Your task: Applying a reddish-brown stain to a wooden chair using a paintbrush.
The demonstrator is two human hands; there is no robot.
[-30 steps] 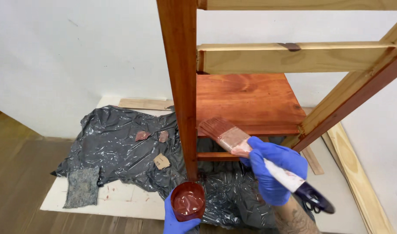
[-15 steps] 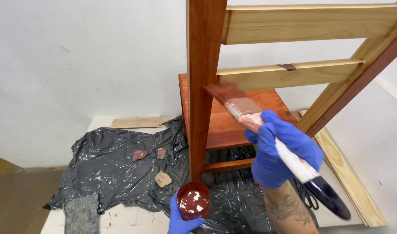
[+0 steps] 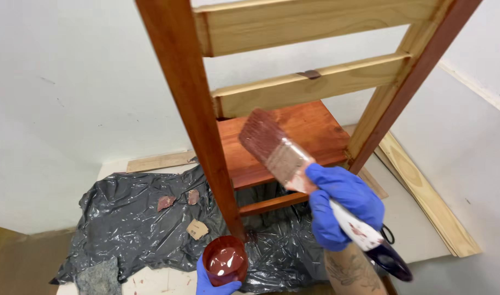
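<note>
My right hand (image 3: 343,205), in a blue glove, grips a wide paintbrush (image 3: 293,164) with red-stained bristles raised in front of a wooden chair (image 3: 277,131). The bristles sit just right of the chair's stained back post (image 3: 190,114). The seat and both posts are reddish brown; the back slats (image 3: 310,84) are bare pale wood. My left hand (image 3: 212,281), also gloved in blue, holds a small cup of red-brown stain (image 3: 225,261) at the bottom edge, below the post.
Black plastic sheeting (image 3: 130,229) covers the floor under the chair, with a few small sandpaper scraps (image 3: 197,228) and a grey rag (image 3: 100,276) on it. Pale wooden planks (image 3: 425,191) lie along the white wall at right.
My view has tilted up and closer to the chair back. The brush has risen from the seat's front edge to beside the left post. The cup stays low in my left hand.
</note>
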